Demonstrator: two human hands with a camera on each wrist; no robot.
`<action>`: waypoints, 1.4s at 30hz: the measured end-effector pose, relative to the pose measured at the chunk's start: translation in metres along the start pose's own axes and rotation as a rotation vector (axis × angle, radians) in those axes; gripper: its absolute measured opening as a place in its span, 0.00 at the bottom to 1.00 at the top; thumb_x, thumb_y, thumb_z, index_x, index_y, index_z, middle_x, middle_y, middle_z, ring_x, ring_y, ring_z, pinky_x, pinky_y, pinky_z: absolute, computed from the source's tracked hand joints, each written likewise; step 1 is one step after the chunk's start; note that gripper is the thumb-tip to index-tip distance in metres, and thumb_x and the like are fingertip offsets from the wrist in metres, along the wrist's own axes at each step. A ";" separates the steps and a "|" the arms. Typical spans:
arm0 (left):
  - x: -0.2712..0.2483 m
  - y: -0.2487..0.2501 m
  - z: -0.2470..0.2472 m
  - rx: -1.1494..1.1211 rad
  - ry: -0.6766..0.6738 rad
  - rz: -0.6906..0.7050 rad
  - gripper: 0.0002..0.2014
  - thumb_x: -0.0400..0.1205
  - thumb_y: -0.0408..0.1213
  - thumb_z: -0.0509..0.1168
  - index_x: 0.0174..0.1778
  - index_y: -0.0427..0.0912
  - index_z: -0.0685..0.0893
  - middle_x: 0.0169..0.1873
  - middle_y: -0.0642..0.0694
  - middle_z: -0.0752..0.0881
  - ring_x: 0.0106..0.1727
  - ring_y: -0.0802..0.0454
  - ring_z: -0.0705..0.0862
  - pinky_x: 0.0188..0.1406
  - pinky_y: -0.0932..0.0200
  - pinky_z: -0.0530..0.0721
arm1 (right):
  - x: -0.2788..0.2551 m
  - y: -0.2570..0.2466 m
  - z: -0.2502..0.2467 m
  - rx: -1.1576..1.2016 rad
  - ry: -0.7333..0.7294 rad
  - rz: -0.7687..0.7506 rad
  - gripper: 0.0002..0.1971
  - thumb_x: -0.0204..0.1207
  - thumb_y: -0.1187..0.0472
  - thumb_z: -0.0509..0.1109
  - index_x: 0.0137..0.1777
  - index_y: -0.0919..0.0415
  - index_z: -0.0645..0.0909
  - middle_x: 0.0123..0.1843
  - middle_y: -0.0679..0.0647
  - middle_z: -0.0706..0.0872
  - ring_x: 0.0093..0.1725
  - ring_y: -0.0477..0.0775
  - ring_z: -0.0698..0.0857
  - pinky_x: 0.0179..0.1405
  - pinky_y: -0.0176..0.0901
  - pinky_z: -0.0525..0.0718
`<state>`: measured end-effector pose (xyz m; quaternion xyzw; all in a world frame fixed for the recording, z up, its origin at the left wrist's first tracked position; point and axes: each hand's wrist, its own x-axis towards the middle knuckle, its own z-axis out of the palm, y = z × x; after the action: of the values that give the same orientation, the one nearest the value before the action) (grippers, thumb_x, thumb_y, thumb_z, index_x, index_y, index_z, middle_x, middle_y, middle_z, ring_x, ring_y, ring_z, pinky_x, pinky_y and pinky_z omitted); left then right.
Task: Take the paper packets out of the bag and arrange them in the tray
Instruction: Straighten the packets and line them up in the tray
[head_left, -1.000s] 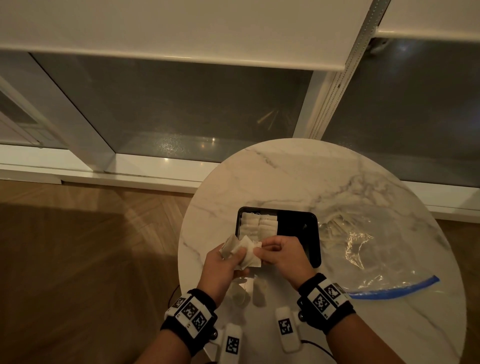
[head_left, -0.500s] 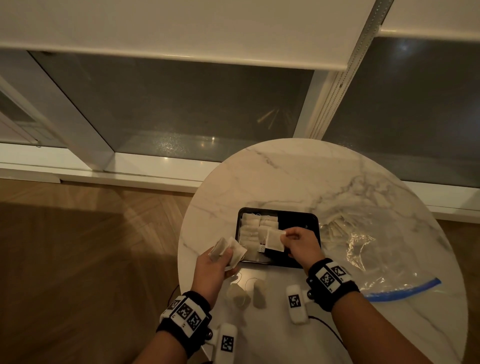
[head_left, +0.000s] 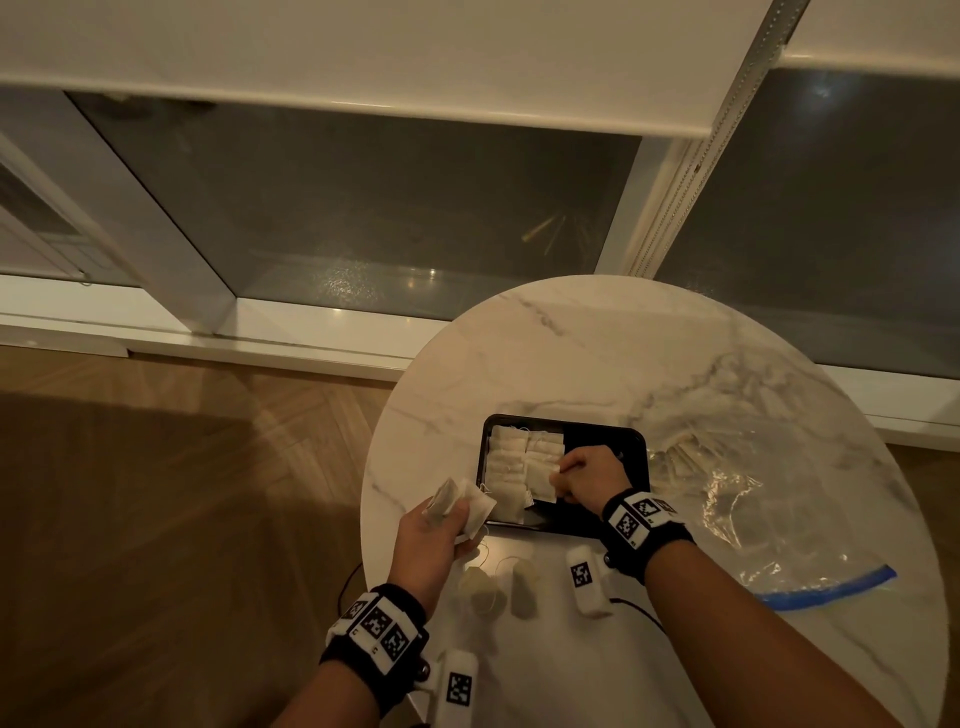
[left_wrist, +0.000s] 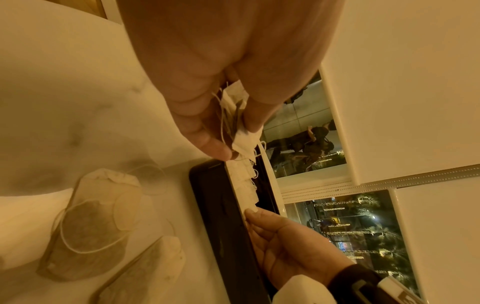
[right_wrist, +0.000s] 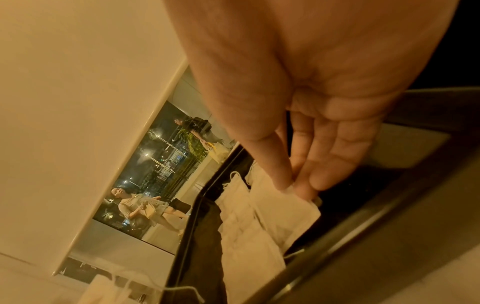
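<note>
Standing by dark windows, round marble table (head_left: 597, 353), wood floor (head_left: 156, 493), fingers of both hands pinching packets (head_left: 470, 512).

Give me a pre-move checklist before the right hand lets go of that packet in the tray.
1. Right hand grip on the packet: thumb and fingers pinch its corner. Ok.
2. Packet over the tray, inside the rim: ok.
3. Packet lined up with the two columns already laid: it sits at the near end of the right column, slightly askew. Cannot tell if flat.
4. Free space in the tray: right half is bare black. Ok.
5. Left hand holds spare packets ready: ok.
6. Two loose packets on the table in front of the tray, not yet placed: not ok.
</note>
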<state>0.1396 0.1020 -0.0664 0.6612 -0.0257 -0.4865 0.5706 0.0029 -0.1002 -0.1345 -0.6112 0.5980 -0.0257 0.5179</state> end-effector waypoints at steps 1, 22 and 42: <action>0.001 -0.001 -0.001 0.005 0.005 0.001 0.07 0.85 0.38 0.70 0.53 0.40 0.90 0.53 0.28 0.89 0.54 0.32 0.89 0.63 0.27 0.83 | 0.000 0.000 0.000 -0.005 0.001 0.004 0.07 0.67 0.70 0.80 0.40 0.60 0.86 0.39 0.62 0.90 0.40 0.58 0.91 0.46 0.51 0.92; 0.002 -0.005 -0.004 0.037 0.008 0.005 0.10 0.85 0.40 0.69 0.57 0.39 0.89 0.53 0.32 0.91 0.58 0.31 0.89 0.62 0.31 0.85 | 0.003 -0.002 -0.004 -0.047 0.000 0.014 0.10 0.63 0.66 0.84 0.39 0.57 0.86 0.42 0.57 0.90 0.45 0.57 0.90 0.50 0.56 0.92; -0.007 -0.004 0.022 -0.044 -0.082 0.035 0.13 0.87 0.44 0.66 0.57 0.41 0.91 0.55 0.26 0.88 0.51 0.35 0.87 0.60 0.31 0.83 | -0.108 -0.032 -0.020 0.150 -0.237 -0.198 0.11 0.80 0.51 0.72 0.47 0.58 0.89 0.42 0.58 0.91 0.37 0.48 0.87 0.34 0.35 0.83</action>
<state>0.1186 0.0917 -0.0626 0.6273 -0.0500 -0.5035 0.5920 -0.0182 -0.0385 -0.0412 -0.6254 0.4659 -0.0489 0.6241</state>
